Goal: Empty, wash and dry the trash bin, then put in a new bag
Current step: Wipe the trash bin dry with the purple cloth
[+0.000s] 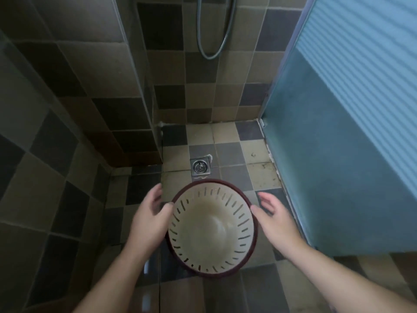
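My left hand (150,216) and right hand (274,216) flank the slotted trash bin (212,229), fingers spread, thumbs at its rim. It stands on checkered floor tiles (228,134); the floor drain (200,166) lies at twelve o'clock.

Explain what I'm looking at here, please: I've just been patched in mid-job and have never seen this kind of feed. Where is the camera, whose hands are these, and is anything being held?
There is one picture, from a wide-angle camera worn on a person's head, looking forward and down. No machine is involved: the two bare arms coming in from the bottom belong to the wearer. Between them is the trash bin, a round cream basket with slotted sides and a dark red rim, seen from above and with nothing in it. The left hand and right hand sit on either side of its rim with fingers relaxed and open; the thumbs are at or near the rim, but neither hand grips it. I cannot tell whether the bin stands on the floor. Beyond it, a metal floor drain is set in the tiled floor. A shower hose hangs on the far wall, and a blue door is on the right.
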